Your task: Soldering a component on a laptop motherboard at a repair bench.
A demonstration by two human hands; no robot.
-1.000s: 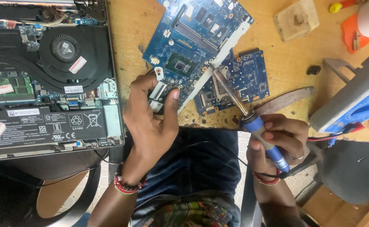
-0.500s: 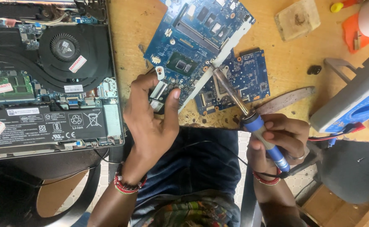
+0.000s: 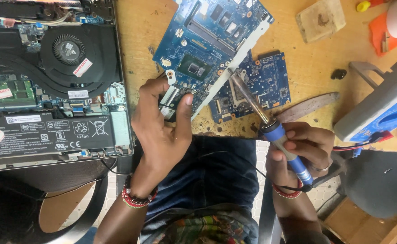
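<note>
- Wooden worktop (image 3: 316, 58), scuffed and stained, fills the head view; an opened laptop (image 3: 49, 81) with fan and battery showing takes up its left part, and the near edge runs just in front of the person's lap.
- Against the frames from a second and half a second ago, almost nothing has shifted: both hands and the boards sit where they were.
- Left hand (image 3: 162, 131) rests on the lower corner of the large blue circuit board (image 3: 207, 49), thumb raised and fingers curled down over the board's edge, clamping it to the worktop.
- Right hand (image 3: 304, 149) is closed around the blue handle of a soldering iron (image 3: 261, 117), just off the near edge; its tip appears to touch the smaller blue board (image 3: 257, 86), though the contact point is too small to be sure.
- Smaller board lies tucked partly under the large one, between the two hands.
- Open wood lies beyond the boards; a wooden block (image 3: 320, 20) and a blue-and-grey meter (image 3: 384, 108) crowd the right.
</note>
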